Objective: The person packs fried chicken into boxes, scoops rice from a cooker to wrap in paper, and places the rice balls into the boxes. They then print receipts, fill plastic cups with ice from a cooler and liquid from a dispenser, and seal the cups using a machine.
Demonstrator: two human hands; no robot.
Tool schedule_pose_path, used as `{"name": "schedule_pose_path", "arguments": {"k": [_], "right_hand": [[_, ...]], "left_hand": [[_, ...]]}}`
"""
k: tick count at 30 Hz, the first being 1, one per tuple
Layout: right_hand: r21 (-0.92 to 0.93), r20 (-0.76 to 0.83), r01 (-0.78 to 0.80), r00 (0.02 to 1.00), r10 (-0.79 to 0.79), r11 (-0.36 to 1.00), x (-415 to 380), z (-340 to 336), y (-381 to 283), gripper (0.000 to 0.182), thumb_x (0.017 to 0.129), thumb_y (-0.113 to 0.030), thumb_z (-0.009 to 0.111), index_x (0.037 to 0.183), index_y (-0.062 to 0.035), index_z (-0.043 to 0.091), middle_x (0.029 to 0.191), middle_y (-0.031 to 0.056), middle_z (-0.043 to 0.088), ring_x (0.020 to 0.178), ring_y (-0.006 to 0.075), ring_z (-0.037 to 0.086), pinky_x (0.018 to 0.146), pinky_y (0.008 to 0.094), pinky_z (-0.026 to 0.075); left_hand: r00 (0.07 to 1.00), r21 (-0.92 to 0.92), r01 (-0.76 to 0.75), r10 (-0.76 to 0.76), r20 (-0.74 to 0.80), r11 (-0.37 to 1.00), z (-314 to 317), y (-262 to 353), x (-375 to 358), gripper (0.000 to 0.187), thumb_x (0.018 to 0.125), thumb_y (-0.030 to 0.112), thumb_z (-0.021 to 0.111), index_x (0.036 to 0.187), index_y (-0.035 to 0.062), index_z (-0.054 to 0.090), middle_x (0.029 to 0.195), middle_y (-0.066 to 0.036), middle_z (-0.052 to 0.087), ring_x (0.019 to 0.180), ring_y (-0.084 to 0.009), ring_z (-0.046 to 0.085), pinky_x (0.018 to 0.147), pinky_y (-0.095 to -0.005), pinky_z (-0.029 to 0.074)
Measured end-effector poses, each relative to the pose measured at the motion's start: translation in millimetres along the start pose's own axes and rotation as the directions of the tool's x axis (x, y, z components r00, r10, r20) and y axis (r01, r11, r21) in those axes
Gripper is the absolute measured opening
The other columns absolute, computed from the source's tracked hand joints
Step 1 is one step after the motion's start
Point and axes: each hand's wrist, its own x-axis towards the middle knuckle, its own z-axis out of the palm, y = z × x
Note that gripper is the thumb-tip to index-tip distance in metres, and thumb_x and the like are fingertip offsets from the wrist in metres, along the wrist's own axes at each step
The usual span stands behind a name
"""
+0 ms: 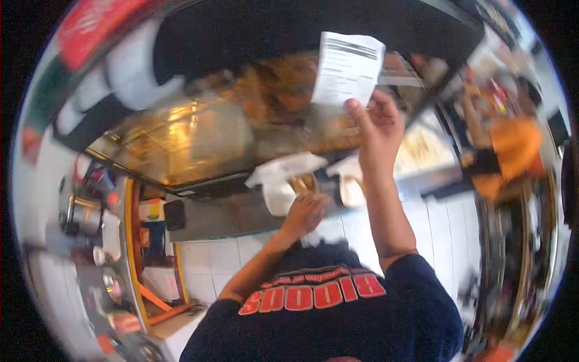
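Observation:
My right hand [380, 123] is raised and pinches the lower edge of a white printed receipt [348, 67], held upright in front of a glass display case. My left hand [304, 212] is lower, at the middle of the view, with its fingers curled on a white paper bag [278, 181] that holds browned food. The bag rests on a steel counter ledge [217, 220] below the case. A second white wrapper [350, 175] lies just right of it, behind my right forearm. My dark shirt with red letters fills the bottom of the view.
The lit glass case [181, 142] holds fried food. A person in an orange top [512, 151] stands at the right. White tiled floor [440, 229] lies below. At the left is a cluttered counter [102, 241] with metal containers and cups.

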Motion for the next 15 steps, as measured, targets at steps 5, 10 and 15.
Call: {"name": "schedule_pose_path", "arguments": {"k": [5, 10, 15], "right_hand": [[-0.231, -0.429, -0.111, 0.903, 0.001, 0.967, -60.8, -229.3, 87.6, 0.018, 0.09, -0.004, 0.076, 0.104, -0.0006, 0.065, 0.088, -0.0007, 0.06, 0.081, 0.0068, 0.053, 0.072, 0.0229, 0.042], [-0.252, -0.597, -0.186, 0.802, -0.002, 0.95, -105.6, -327.4, 130.6, 0.032, 0.091, -0.003, 0.073, 0.121, 0.002, 0.061, 0.091, 0.0014, 0.061, 0.085, 0.0098, 0.058, 0.077, 0.0256, 0.047], [-0.367, -0.522, -0.458, 0.822, 0.229, 0.81, -144.6, -390.0, 219.7, 0.047, 0.093, -0.011, 0.069, 0.135, 0.0045, 0.056, 0.085, 0.0036, 0.064, 0.074, 0.0115, 0.058, 0.065, 0.0261, 0.046]], "left_hand": [[0.932, 0.099, -0.248, 0.21, 0.297, 0.964, 101.3, 3.2, 32.4, 0.048, 0.089, 0.012, 0.058, 0.137, 0.0103, 0.058, 0.136, -0.01, 0.058, 0.126, -0.0286, 0.053, 0.107, -0.0438, 0.042], [0.906, 0.206, -0.254, 0.158, 0.393, 0.945, 150.6, -7.9, 55.5, 0.019, 0.091, 0.015, 0.055, 0.106, 0.0098, 0.066, 0.104, -0.007, 0.06, 0.106, -0.0265, 0.058, 0.094, -0.0434, 0.046], [0.983, 0.211, -0.154, 0.129, 0.128, 0.965, 168.9, -17.9, 34.2, 0.005, 0.086, 0.015, 0.062, 0.088, 0.011, 0.063, 0.09, -0.007, 0.06, 0.088, -0.0287, 0.062, 0.078, -0.0449, 0.05]]}}
